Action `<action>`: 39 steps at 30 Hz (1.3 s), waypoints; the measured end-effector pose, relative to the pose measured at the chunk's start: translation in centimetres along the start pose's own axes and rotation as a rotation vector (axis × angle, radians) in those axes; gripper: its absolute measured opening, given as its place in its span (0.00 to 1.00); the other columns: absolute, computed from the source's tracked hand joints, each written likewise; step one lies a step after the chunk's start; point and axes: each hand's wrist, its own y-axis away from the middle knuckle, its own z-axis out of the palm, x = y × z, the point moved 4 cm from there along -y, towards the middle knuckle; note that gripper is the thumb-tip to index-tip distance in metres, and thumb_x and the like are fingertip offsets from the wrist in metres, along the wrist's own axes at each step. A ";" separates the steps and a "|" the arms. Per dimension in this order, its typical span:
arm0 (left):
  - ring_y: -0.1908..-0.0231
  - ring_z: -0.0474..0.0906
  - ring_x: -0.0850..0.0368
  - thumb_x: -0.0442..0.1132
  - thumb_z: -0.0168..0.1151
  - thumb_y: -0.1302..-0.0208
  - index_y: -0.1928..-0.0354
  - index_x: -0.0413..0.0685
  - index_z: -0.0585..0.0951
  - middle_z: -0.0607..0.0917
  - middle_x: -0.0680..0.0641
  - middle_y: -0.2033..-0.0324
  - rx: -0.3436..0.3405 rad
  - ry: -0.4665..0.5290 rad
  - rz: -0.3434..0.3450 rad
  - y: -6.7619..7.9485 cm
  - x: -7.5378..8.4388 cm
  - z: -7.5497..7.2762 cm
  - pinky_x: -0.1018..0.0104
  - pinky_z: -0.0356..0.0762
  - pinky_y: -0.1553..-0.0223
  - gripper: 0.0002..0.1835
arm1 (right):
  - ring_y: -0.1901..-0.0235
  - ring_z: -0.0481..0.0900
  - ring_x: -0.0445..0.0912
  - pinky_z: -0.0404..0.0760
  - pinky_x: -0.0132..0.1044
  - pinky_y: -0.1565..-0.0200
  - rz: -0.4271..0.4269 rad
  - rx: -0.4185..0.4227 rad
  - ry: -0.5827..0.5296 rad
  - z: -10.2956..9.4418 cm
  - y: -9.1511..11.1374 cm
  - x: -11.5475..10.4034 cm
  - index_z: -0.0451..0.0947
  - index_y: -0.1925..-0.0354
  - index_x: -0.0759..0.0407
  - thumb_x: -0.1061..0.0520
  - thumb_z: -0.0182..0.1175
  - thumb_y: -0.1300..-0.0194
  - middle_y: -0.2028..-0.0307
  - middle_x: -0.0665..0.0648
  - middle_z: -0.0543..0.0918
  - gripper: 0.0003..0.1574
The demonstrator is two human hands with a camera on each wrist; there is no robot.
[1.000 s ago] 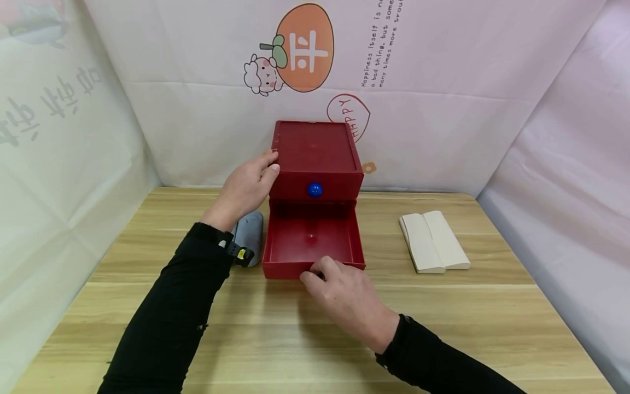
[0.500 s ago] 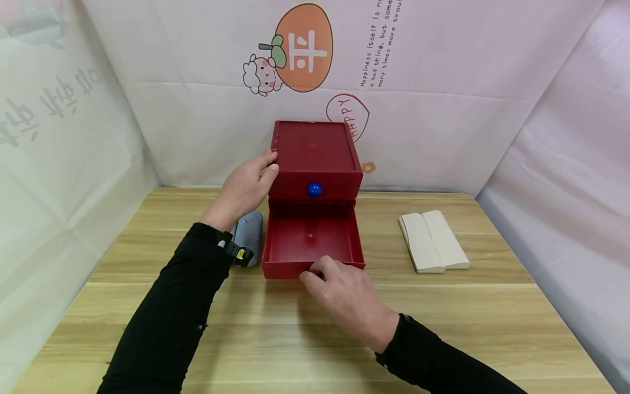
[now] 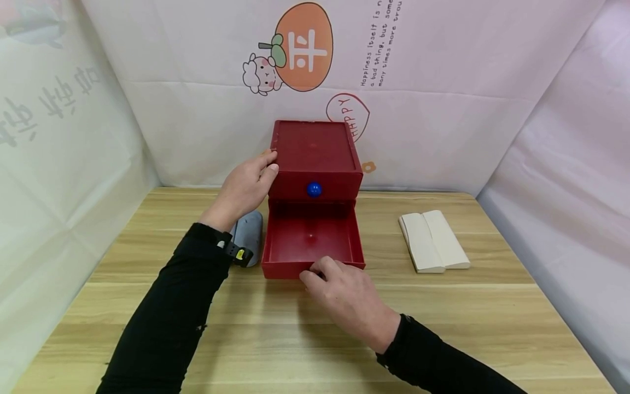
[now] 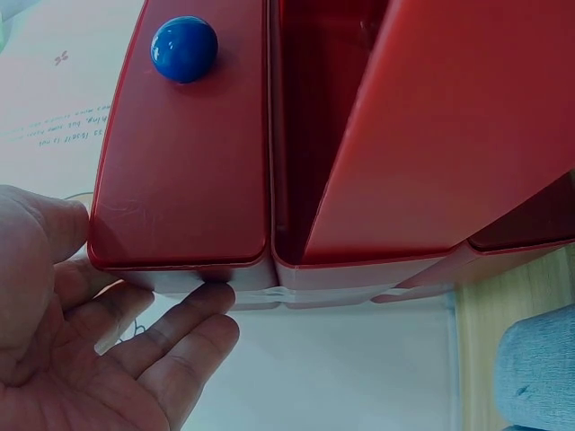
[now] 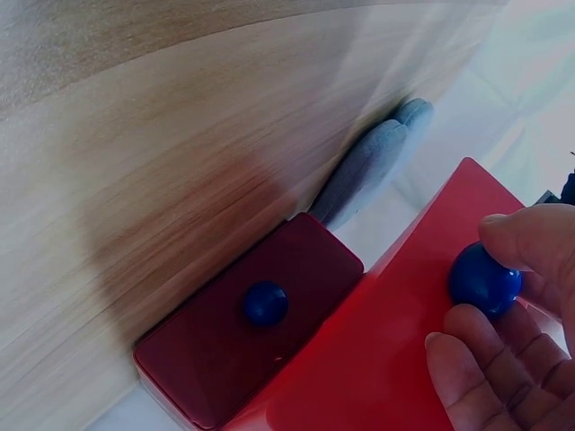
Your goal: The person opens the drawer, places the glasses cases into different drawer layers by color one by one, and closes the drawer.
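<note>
A small red drawer cabinet (image 3: pixel 315 145) stands at the back of the table. One drawer (image 3: pixel 285 271) below the top one is pulled well out, with nothing visible inside. My right hand (image 3: pixel 346 301) pinches this drawer's blue knob (image 5: pixel 476 287) between thumb and fingers. My left hand (image 3: pixel 246 186) rests against the cabinet's upper left side, its fingers fairly straight along the side wall in the left wrist view. The top drawer, with its own blue knob (image 3: pixel 314 189), is closed. In the right wrist view, a closed lower drawer (image 5: pixel 207 350) shows under the pulled-out one.
A grey-blue rounded case-like thing (image 3: pixel 251 235) lies left of the cabinet, partly behind my left wrist. An open notebook with blank pages (image 3: pixel 435 242) lies on the wooden table (image 3: pixel 492 323) to the right. Printed white cloth (image 3: pixel 197 126) hangs behind and at the sides.
</note>
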 end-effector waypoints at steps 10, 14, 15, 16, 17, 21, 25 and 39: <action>0.27 0.49 0.60 0.57 0.37 0.24 0.25 0.48 0.59 0.56 0.51 0.24 0.006 -0.007 -0.007 0.1 -0.2 -0.1 0.55 0.55 0.28 0.33 | 0.67 0.77 0.43 0.84 0.34 0.66 0.000 0.021 -0.009 -0.1 -0.2 0.0 0.81 0.53 0.55 0.55 0.68 0.42 0.61 0.55 0.78 0.17; 0.27 0.50 0.61 0.57 0.38 0.24 0.25 0.48 0.59 0.57 0.51 0.24 0.009 -0.003 -0.005 0.1 -0.2 -0.2 0.55 0.55 0.28 0.33 | 0.67 0.78 0.44 0.85 0.35 0.65 -0.001 0.022 -0.021 -0.2 -0.3 0.0 0.81 0.52 0.55 0.54 0.71 0.44 0.61 0.55 0.78 0.20; 0.27 0.50 0.60 0.57 0.38 0.25 0.25 0.48 0.59 0.57 0.51 0.24 0.009 -0.002 -0.005 0.1 -0.2 -0.2 0.55 0.55 0.28 0.33 | 0.67 0.78 0.44 0.85 0.35 0.64 0.000 0.024 -0.023 -0.2 -0.3 0.0 0.81 0.52 0.55 0.53 0.71 0.45 0.61 0.55 0.79 0.21; 0.27 0.50 0.60 0.57 0.38 0.25 0.25 0.48 0.59 0.57 0.51 0.24 0.009 0.000 -0.003 0.1 -0.2 -0.3 0.55 0.55 0.28 0.33 | 0.67 0.78 0.43 0.85 0.35 0.64 -0.001 0.028 -0.022 -0.2 -0.3 0.0 0.81 0.52 0.55 0.53 0.71 0.45 0.61 0.55 0.79 0.21; 0.27 0.50 0.60 0.57 0.38 0.25 0.25 0.47 0.59 0.57 0.51 0.24 0.009 0.003 -0.001 0.1 -0.2 -0.3 0.55 0.55 0.28 0.33 | 0.67 0.78 0.43 0.85 0.35 0.64 0.000 0.033 -0.026 -0.3 -0.3 0.0 0.81 0.52 0.55 0.52 0.71 0.45 0.61 0.55 0.79 0.21; 0.27 0.50 0.60 0.57 0.38 0.25 0.25 0.47 0.60 0.57 0.50 0.25 0.009 0.004 0.004 0.2 -0.1 -0.3 0.55 0.55 0.28 0.33 | 0.67 0.79 0.43 0.85 0.35 0.62 0.010 0.076 -0.052 -0.8 -0.5 0.1 0.82 0.53 0.55 0.50 0.69 0.43 0.61 0.54 0.80 0.20; 0.27 0.50 0.60 0.57 0.38 0.25 0.25 0.47 0.60 0.57 0.50 0.25 0.008 -0.002 0.006 0.2 -0.1 -0.3 0.55 0.55 0.28 0.33 | 0.64 0.80 0.42 0.85 0.36 0.61 0.029 0.131 -0.089 -1.9 -0.7 0.3 0.82 0.54 0.55 0.50 0.69 0.43 0.61 0.54 0.80 0.18; 0.27 0.49 0.60 0.57 0.37 0.25 0.24 0.48 0.59 0.56 0.50 0.24 -0.003 -0.012 0.009 -0.1 -0.1 0.1 0.55 0.54 0.28 0.34 | 0.67 0.80 0.44 0.84 0.36 0.69 0.054 0.360 -0.115 -6.2 -1.4 3.0 0.85 0.56 0.57 0.54 0.70 0.44 0.64 0.56 0.83 0.16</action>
